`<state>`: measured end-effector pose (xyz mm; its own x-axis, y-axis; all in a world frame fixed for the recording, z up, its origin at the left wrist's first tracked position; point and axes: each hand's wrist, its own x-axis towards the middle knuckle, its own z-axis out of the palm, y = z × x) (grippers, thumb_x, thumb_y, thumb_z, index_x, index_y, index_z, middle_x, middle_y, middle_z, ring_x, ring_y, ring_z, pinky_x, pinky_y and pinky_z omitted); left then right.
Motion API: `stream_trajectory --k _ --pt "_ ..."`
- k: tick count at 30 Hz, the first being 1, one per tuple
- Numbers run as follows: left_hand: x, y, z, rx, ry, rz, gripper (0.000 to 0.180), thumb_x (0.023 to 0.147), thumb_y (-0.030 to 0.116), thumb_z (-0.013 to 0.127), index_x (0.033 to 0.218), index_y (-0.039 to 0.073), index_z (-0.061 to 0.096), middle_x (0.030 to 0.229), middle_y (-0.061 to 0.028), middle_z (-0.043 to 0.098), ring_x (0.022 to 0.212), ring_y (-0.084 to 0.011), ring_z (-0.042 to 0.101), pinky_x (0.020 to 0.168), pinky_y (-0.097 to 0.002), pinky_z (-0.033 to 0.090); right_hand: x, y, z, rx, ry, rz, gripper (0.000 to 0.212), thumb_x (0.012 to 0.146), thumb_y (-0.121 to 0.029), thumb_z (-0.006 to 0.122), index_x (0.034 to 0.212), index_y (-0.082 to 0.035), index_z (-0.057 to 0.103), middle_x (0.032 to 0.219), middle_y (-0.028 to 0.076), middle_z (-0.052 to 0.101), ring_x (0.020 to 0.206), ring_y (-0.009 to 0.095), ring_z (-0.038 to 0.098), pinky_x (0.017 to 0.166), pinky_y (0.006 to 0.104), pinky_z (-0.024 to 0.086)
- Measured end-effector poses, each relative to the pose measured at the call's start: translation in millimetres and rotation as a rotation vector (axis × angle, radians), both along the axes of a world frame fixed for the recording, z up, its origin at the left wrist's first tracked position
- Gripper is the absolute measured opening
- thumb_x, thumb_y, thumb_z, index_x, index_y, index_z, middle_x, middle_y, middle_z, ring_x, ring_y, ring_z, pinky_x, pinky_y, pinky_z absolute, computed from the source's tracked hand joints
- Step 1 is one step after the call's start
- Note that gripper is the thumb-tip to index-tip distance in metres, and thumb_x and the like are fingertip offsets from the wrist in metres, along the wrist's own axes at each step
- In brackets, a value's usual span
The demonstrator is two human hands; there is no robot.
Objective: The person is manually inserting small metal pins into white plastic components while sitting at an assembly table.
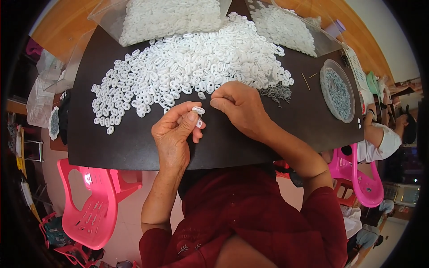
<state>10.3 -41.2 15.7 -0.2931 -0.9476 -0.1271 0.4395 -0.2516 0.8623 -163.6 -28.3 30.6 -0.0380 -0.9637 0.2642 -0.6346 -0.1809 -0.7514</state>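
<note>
Between the thumb and fingers of my left hand (174, 129) is a small white oval plastic piece (198, 110) with holes. A second small white piece (199, 123) shows lower down against the same fingers. My right hand (239, 105) is closed in a pinch just to the right, over the near edge of the pile; whatever its fingertips hold is hidden. On the dark table between the hands lies one loose white piece (202, 95). Beyond them spreads a big pile of white two-hole oval pieces (178, 67). A little heap of grey screws (278, 93) sits right of my right hand.
Two clear bins of translucent white parts, one large (172, 22) and one at the right (286, 29), stand at the back. A round plastic tray (323, 89) holds more screws. Pink chairs (94, 210) flank the table (120, 149). Another person (380, 140) sits at the right.
</note>
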Motion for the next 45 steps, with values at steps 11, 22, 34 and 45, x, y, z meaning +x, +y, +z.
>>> stream_trajectory --k 11,22,34,45 --pt "-1.1 2.1 0.8 -0.048 0.01 0.002 0.018 0.085 0.004 0.063 0.101 -0.005 0.064 0.08 -0.0101 0.065 0.058 -0.0102 0.056 0.046 -0.0191 0.042 10.4 -3.3 15.0 0.556 -0.825 0.104 0.019 0.083 -0.017 0.067 0.091 0.001 0.065 0.076 0.003 0.063 0.064 0.007 0.054 0.056 0.0194 0.041" --pt "2.3 1.4 1.3 -0.006 0.002 -0.036 0.017 0.085 0.005 0.064 0.099 -0.006 0.064 0.079 -0.0113 0.066 0.058 -0.0101 0.056 0.046 -0.0195 0.042 18.0 5.7 10.0 0.286 -0.71 0.147 0.02 0.087 -0.012 0.062 0.103 -0.001 0.065 0.079 0.003 0.063 0.069 0.006 0.056 0.059 0.019 0.044" --pt "4.1 1.3 1.0 0.009 -0.022 -0.083 0.017 0.087 0.007 0.063 0.098 -0.006 0.064 0.077 -0.0103 0.065 0.056 -0.0091 0.055 0.046 -0.0191 0.042 15.0 7.9 12.9 0.282 -0.585 0.158 0.017 0.09 -0.007 0.055 0.103 -0.001 0.065 0.079 0.002 0.063 0.07 0.006 0.057 0.061 0.0196 0.045" --pt "3.6 1.2 2.4 0.001 -0.036 -0.07 0.013 0.086 0.006 0.063 0.092 -0.005 0.063 0.074 -0.0095 0.064 0.054 -0.0084 0.055 0.045 -0.0184 0.041 22.2 13.3 13.6 0.259 -0.522 0.113 0.015 0.088 -0.006 0.056 0.1 0.002 0.061 0.082 0.004 0.063 0.075 0.006 0.057 0.066 0.0213 0.047"
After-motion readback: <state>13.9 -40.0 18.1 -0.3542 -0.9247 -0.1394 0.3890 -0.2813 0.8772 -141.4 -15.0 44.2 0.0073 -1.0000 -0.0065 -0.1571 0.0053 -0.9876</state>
